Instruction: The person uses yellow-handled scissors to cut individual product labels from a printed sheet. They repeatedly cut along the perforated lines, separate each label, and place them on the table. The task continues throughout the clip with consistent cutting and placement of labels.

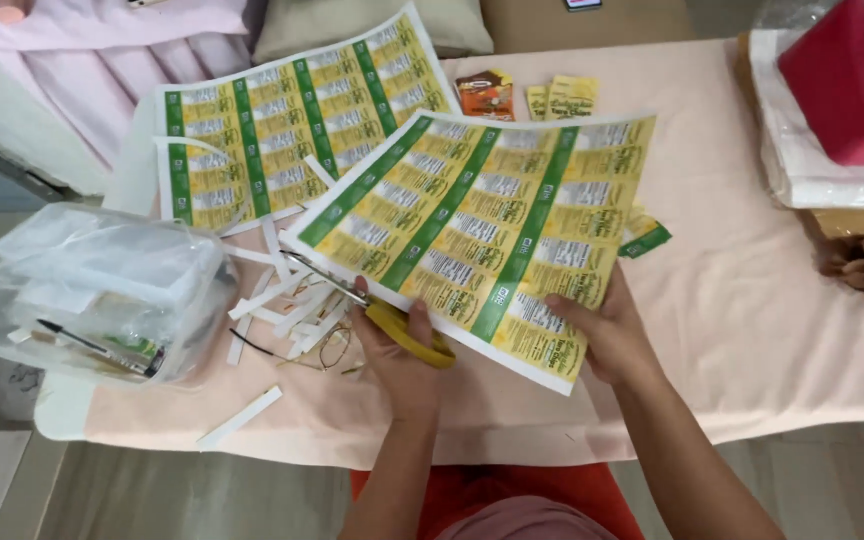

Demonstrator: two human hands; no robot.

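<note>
Yellow-green label sheet [482, 235] between hands

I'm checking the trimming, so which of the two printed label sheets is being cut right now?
The nearer label sheet, lifted and tilted: the right hand grips its lower corner while the left hand runs yellow-handled scissors along its edge. The other sheet lies flat behind, untouched.

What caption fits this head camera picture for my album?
Left hand snips a yellow-green label sheet with yellow-handled scissors while right hand holds it.
</note>
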